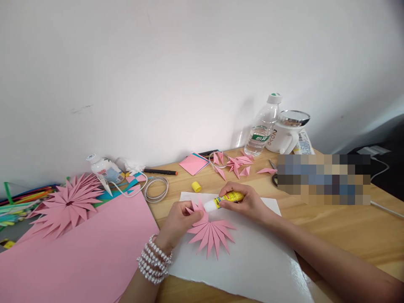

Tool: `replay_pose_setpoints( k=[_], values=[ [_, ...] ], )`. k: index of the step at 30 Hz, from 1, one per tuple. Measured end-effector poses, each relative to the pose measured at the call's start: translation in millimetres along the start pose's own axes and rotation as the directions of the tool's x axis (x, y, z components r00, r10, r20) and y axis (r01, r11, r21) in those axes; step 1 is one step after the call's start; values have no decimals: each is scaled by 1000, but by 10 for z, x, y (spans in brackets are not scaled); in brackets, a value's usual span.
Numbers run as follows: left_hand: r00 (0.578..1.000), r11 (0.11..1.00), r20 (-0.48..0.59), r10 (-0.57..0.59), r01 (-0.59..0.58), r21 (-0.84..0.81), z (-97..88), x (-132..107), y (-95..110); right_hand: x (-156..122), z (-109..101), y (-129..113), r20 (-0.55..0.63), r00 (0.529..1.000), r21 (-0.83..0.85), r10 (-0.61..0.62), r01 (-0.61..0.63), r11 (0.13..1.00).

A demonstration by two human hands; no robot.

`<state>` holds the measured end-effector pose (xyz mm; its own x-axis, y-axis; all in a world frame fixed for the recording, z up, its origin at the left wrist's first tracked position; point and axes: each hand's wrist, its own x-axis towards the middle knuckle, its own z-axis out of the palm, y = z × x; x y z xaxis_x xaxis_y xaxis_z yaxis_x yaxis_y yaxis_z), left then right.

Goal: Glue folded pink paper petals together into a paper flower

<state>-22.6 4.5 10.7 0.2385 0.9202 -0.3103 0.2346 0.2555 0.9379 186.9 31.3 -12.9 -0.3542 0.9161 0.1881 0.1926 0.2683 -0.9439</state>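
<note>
Centrally, a pink folded-paper fan of pointed petals (211, 235) sits over a glossy white sheet (252, 261), its far-left points pinched by the left hand (178, 221). The right hand (248, 202) grips a yellow glue stick (232, 198), white end beside the fan. Farther off stands a small yellow cap (196, 187); left, a round pink paper rosette (80, 202).

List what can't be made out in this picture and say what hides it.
All in the head view:
Paper flower: partly covered by the left hand.
Glue tube: partly covered by the right hand; its small print is too small to read.
Scissors: partly hidden by the pixelated patch, as is whatever lies under it.
Pink sheet: cut off by the left and bottom edges.
</note>
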Motion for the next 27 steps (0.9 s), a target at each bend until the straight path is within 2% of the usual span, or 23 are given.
replay_pose_setpoints(
  k=[8, 12, 18, 23, 27],
  values=[
    [1000, 998, -20, -10, 9, -69, -17, 30, -65, -2, 11, -2, 24, 998, 0, -52, 52, 999],
    [1000, 998, 7, 7, -6, -70, -29, 22, -49, -9, 18, -7, 29, 998, 6, -59, 58, 998],
    [1000, 1000, 21, -13, 14, -23, 17, -16, 40, 5, 18, -6, -47, 999, -13, -22, 21, 1000],
    [1000, 997, 2, -28, 28, -70, 27, -26, 50, 13, -10, -3, -141, 990, 23, 28, -25, 999],
    [1000, 997, -12, -9, 8, -83, 14, -18, 30, -7, 7, -13, -82, 997, 65, 5, 0, 998]
  ],
)
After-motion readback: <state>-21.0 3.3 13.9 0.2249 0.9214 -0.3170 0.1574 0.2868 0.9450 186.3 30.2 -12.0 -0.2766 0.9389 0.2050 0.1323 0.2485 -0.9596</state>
